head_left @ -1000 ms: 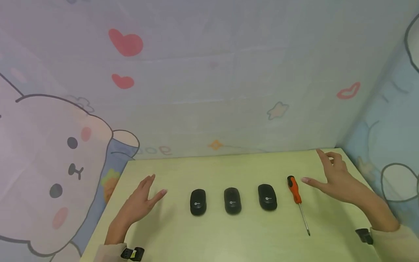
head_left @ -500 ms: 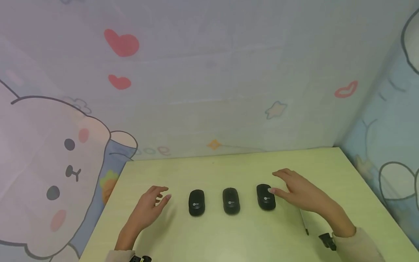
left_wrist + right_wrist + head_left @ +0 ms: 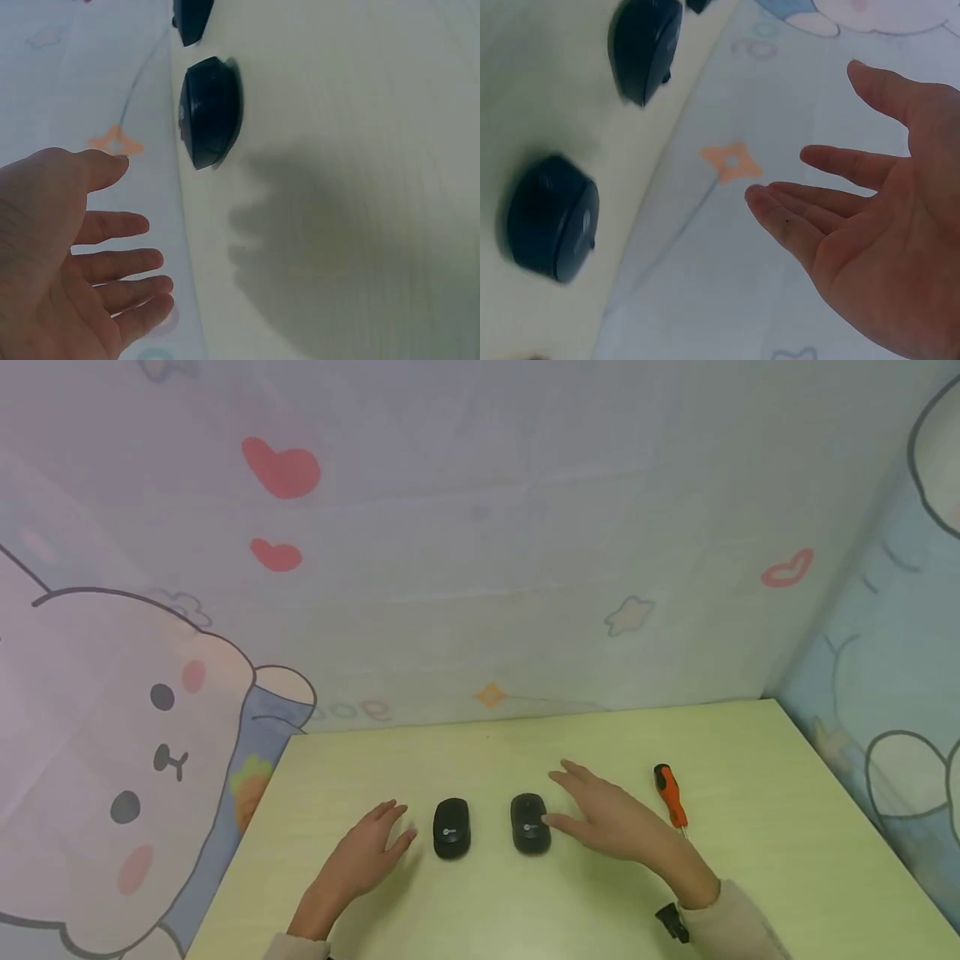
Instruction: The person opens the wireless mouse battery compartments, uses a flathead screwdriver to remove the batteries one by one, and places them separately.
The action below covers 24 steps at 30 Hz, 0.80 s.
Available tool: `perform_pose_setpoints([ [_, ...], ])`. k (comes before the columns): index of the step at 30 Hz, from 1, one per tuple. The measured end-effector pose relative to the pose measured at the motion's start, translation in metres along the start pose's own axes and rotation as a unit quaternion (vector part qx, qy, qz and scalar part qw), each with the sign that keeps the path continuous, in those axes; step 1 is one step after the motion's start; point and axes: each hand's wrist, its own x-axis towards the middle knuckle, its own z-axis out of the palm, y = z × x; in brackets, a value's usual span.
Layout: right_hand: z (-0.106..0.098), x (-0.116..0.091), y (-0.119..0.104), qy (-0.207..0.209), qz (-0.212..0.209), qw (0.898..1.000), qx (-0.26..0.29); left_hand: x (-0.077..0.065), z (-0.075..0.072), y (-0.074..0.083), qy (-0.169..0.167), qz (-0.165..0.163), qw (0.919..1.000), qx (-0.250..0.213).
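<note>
On the pale yellow table, a black computer mouse [image 3: 452, 827] lies just right of my left hand [image 3: 363, 853], whose fingers reach out relaxed and hold nothing. A second black mouse [image 3: 531, 835] lies to its right, overlapped at its edge by the thumb of my right hand [image 3: 611, 814] in the head view. That hand is spread over the table with nothing in it. The third mouse is hidden under it in the head view, while a mouse [image 3: 553, 217] shows in the right wrist view. In the left wrist view, a mouse [image 3: 211, 112] sits beyond my thumb.
An orange and black screwdriver [image 3: 670, 795] lies right of the mice, its shaft mostly behind my right forearm. Behind the table [image 3: 795, 827] hangs a cloth backdrop [image 3: 450, 568] with cartoon prints, continuing along both sides.
My right hand has swept left from beyond the screwdriver to over the right-hand mouse. My left hand has moved right, closer to the left mouse. The mice and screwdriver stay put.
</note>
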Motion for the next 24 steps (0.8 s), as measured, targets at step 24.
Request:
perform_pose_setpoints([
  [24,0.099,0.068,-0.050,-0.063,-0.034,0.997,-0.011,0.018,0.036,0.004,-0.040,-0.007,0.9985,-0.038],
])
